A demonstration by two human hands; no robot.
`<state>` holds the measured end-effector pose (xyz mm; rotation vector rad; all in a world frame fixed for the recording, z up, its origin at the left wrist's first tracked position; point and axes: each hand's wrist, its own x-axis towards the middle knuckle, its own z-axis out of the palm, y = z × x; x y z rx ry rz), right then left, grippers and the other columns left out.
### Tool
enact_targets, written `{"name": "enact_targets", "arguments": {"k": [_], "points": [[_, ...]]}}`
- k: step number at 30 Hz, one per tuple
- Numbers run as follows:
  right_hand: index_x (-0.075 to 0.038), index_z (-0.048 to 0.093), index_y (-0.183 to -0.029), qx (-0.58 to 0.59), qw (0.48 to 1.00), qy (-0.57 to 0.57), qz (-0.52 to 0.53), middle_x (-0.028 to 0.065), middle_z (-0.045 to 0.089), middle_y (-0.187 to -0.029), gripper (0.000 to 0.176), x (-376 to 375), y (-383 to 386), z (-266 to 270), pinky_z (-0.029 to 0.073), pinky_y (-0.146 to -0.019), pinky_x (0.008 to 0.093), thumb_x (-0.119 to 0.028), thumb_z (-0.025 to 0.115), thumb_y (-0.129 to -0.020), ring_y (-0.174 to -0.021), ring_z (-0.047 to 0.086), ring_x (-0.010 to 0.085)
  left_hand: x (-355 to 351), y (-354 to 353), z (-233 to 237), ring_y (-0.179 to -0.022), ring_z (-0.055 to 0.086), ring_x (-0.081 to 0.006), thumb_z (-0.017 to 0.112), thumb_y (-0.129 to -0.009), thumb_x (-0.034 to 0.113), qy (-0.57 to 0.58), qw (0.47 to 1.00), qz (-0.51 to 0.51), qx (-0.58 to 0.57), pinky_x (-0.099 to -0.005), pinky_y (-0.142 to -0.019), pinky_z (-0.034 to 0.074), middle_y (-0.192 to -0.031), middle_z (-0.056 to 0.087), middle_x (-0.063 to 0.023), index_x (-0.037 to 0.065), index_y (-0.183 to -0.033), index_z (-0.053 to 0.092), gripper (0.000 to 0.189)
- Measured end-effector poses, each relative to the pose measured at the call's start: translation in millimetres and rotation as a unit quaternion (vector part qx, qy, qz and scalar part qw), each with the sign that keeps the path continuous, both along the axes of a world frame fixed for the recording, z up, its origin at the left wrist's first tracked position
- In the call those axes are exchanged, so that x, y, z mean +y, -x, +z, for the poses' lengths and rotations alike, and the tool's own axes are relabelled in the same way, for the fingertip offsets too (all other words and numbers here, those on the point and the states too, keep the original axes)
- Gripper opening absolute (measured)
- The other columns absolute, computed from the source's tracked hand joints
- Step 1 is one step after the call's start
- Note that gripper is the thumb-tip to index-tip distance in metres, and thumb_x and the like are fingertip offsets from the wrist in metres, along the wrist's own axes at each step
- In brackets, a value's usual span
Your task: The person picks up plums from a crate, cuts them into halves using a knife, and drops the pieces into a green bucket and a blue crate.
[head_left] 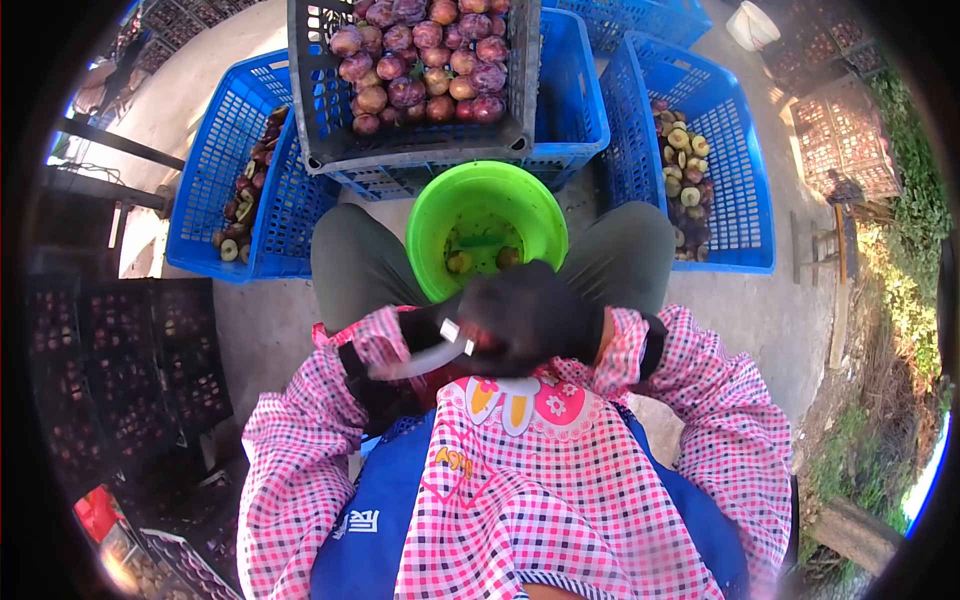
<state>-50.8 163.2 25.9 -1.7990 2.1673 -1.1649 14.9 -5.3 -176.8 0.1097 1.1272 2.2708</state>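
Observation:
My left hand [434,324] and my right hand [540,312], both in black gloves, come together above my lap, just in front of a green bucket [425,225]. Both look closed, but motion blur smears the fingers. A pale curved strip [420,362], perhaps a blade, sticks out to the left below them. Small white pieces [457,336] and a dark red patch [486,338] show between the gloves. Which hand holds which piece is hidden. Inside the bucket lie a few plums [459,262] and some dark bits.
A black crate [330,150] of whole plums [420,60] rests on a blue crate [572,90] beyond the bucket. Blue crates with cut plums stand at left [210,150] and right [735,150]. Stacked dark crates [130,360] line the left side. A white bucket [752,27] stands far right.

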Motion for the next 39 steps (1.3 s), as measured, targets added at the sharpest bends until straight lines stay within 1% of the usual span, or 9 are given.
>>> {"name": "enact_targets", "arguments": {"k": [3,7,14,21,23,29,33,36,39], "points": [[-0.009,0.064,-0.096,-0.114,0.984,0.125,-0.054,0.0081,0.064,-0.08,0.029,-2,21,-17,0.052,-0.058,0.0357,-0.029,0.076,-0.079,-0.065,0.065,0.0238,11,2,36,-0.092,0.062,-0.0127,0.05,-0.1,0.029,-0.315,0.917,-0.126,-0.208,-0.0266,-0.08,0.051,-0.102,0.062,-0.0078,0.01,-0.117,0.056,0.026],[-0.008,0.061,-0.107,-0.584,0.733,0.233,-0.259,0.0034,0.061,-0.076,0.031,5,46,-31,0.042,-0.044,0.022,-0.036,0.049,-0.1,-0.051,0.053,0.0079,8,35,136,-0.033,0.037,-0.0135,0.037,-0.101,0.053,-0.093,0.964,-0.036,-0.248,-0.0257,-0.034,0.032,-0.071,0.063,-0.0181,0.001,-0.109,0.059,0.057],[-0.007,0.06,-0.111,-0.638,0.688,0.248,-0.242,0.0027,0.061,-0.076,0.037,11,45,-33,0.038,-0.043,0.0217,-0.04,0.048,-0.101,-0.049,0.05,0.0079,1,36,146,-0.072,0.066,-0.0211,0.044,-0.1,0.053,-0.104,0.967,0.082,-0.216,-0.0284,-0.051,0.049,-0.095,0.068,-0.0132,0.004,-0.12,0.057,0.055],[-0.002,0.062,-0.114,-0.24,0.938,-0.02,-0.248,0.0108,0.069,-0.098,0.043,2,50,-23,0.052,-0.079,0.0334,-0.039,0.066,-0.092,-0.09,0.067,0.0187,14,3,135,-0.113,0.06,-0.0224,0.072,-0.089,0.013,-0.254,0.936,0.218,-0.113,-0.0382,-0.096,0.051,-0.13,0.055,-0.0162,0.005,-0.146,0.032,0.07],[-0.001,0.062,-0.114,-0.216,0.938,-0.068,-0.264,0.0124,0.068,-0.099,0.044,8,59,-48,0.05,-0.085,0.0376,-0.037,0.069,-0.09,-0.094,0.066,0.0233,4,-3,94,-0.124,0.054,-0.025,0.071,-0.09,0.012,0.268,0.908,0.21,0.243,-0.0392,-0.101,0.048,-0.137,0.05,-0.0156,0.007,-0.148,0.031,0.071],[-0.002,0.063,-0.111,-0.339,0.928,-0.029,-0.153,0.0109,0.068,-0.101,0.037,13,57,-60,0.05,-0.084,0.0347,-0.028,0.074,-0.087,-0.094,0.064,0.0178,-11,20,175,-0.106,0.061,-0.0182,0.063,-0.094,0.008,0.03,0.996,0.087,0.006,-0.0318,-0.084,0.054,-0.131,0.056,-0.0134,0.004,-0.15,0.027,0.066],[-0.002,0.063,-0.106,-0.138,0.907,0.06,-0.393,0.0107,0.068,-0.095,0.034,87,99,14,0.053,-0.078,0.033,-0.027,0.076,-0.086,-0.086,0.066,0.019,-130,39,155,-0.097,0.063,-0.0166,0.045,-0.103,0.039,0.285,0.884,0.361,0.087,-0.0308,-0.082,0.053,-0.117,0.063,-0.0127,0.002,-0.13,0.053,0.047],[-0.001,0.063,-0.108,0.038,0.843,0.025,-0.537,0.0106,0.068,-0.095,0.03,154,134,42,0.051,-0.079,0.0303,-0.023,0.072,-0.09,-0.086,0.066,0.0198,-202,66,219,-0.103,0.063,-0.0233,0.058,-0.097,0.028,0.743,0.495,0.393,0.219,-0.0369,-0.089,0.049,-0.116,0.064,-0.0188,-0.006,-0.123,0.057,0.043],[-0.001,0.063,-0.109,-0.047,0.8,0.065,-0.595,0.0109,0.068,-0.095,0.028,165,146,31,0.05,-0.079,0.0287,-0.022,0.07,-0.092,-0.085,0.065,0.0183,-213,137,214,-0.109,0.062,-0.031,0.063,-0.093,0.027,0.668,0.565,0.426,0.231,-0.0396,-0.094,0.047,-0.118,0.063,-0.0234,-0.007,-0.127,0.054,0.048]]}}
